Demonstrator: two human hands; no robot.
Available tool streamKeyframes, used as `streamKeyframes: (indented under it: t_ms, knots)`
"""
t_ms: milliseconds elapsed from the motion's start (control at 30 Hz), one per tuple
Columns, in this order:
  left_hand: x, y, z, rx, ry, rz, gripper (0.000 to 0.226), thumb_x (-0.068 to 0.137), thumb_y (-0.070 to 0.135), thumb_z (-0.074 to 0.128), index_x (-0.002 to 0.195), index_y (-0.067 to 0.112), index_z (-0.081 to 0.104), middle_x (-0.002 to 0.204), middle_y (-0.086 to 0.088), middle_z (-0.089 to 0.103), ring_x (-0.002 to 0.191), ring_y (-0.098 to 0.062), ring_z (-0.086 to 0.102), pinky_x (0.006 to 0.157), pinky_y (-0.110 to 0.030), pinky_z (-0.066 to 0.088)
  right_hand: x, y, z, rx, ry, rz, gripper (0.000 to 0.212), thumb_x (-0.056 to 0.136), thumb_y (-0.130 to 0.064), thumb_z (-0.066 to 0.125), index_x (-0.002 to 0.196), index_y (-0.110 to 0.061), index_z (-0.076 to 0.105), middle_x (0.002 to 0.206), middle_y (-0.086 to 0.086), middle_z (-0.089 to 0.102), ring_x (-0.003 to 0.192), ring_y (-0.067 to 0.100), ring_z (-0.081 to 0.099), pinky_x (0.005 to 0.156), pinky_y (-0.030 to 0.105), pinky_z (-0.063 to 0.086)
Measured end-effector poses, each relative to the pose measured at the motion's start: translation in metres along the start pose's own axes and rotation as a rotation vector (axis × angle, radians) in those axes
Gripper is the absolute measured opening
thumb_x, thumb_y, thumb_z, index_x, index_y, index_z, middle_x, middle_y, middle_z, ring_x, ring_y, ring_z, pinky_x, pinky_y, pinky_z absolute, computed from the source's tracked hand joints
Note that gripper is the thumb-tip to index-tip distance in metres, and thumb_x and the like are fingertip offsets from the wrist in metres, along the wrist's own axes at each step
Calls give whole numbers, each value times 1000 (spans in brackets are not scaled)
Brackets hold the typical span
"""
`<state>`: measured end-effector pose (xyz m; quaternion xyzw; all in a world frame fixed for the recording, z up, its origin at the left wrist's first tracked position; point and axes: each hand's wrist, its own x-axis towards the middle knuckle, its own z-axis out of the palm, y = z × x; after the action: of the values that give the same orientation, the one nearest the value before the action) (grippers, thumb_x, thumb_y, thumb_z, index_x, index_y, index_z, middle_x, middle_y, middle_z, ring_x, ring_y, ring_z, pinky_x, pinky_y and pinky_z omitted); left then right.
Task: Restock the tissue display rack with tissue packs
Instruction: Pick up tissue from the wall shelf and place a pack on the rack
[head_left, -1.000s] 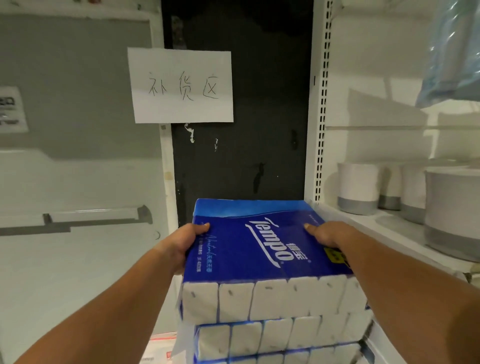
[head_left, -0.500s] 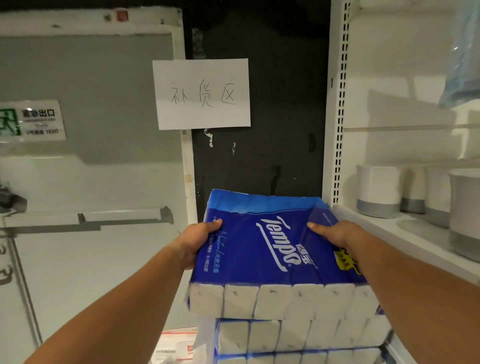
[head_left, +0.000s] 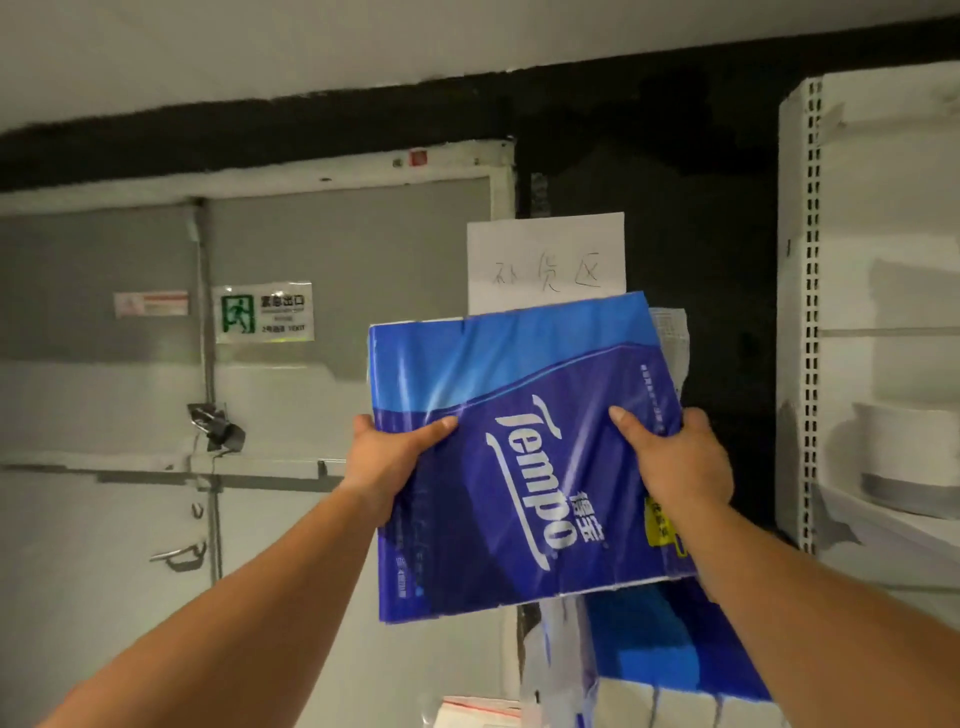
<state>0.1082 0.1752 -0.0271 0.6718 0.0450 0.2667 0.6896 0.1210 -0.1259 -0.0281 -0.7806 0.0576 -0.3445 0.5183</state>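
The glossy blue plastic-wrapped tissue pack between the hands bears "Tempo" in large white letters. Just above it, a white paper sheet carries handwritten "补货区". Left of the hands, a green-and-white exit sign on the grey door reads "EXIT"; its smaller print is too blurred to read.

Both arms reach forward and up; the left hand and right hand grip the tissue pack by its sides, thumbs on its face.
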Motion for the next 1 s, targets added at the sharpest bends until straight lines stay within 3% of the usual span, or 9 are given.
streamKeyframes:
  t_ms: [67,167,233,433,600,867,1000]
  knots:
    - [-4,5,-48,9,107,82,102,31,60,103,118,27,60,106,5,77,90,-17,77,83,-43,64,-24,-31,27,117,-28,-59,82,76,-70,71,137,-22,45,131,5,59,116,32,59,88,42,45]
    - [-15,23,-124,54,208,184,83,43,50,104,113,31,64,101,12,78,89,-11,77,85,-39,63,-67,-76,72,207,-86,-47,105,72,-75,70,152,-23,27,144,7,46,127,35,53,95,51,47]
    - [-25,34,-172,95,257,228,81,43,50,104,112,32,65,100,13,79,89,-9,77,86,-39,63,-102,-97,99,259,-110,-45,110,68,-78,70,152,-21,27,144,10,45,127,38,52,97,52,46]
    - [-70,64,-329,198,422,281,70,55,43,102,112,33,62,104,14,75,94,-10,74,83,-35,61,-218,-165,181,369,-221,-73,108,72,-77,69,153,-19,25,147,8,47,128,37,52,100,52,47]
    - [-106,80,-449,248,548,285,74,66,44,97,125,30,55,111,10,70,98,-16,72,82,-37,60,-302,-230,236,419,-336,-153,100,77,-67,73,151,-17,30,144,8,49,128,35,53,96,47,47]
    - [-148,100,-620,384,814,338,80,44,54,100,115,34,68,106,9,78,96,-16,75,88,-47,62,-425,-323,353,649,-615,-193,91,73,-67,75,145,-27,37,144,6,53,125,38,56,103,54,46]
    - [-157,109,-689,443,913,360,70,50,41,101,112,30,70,102,10,79,93,-14,76,81,-40,62,-487,-360,420,778,-728,-215,83,75,-64,77,141,-30,40,140,2,55,122,34,57,104,53,46]
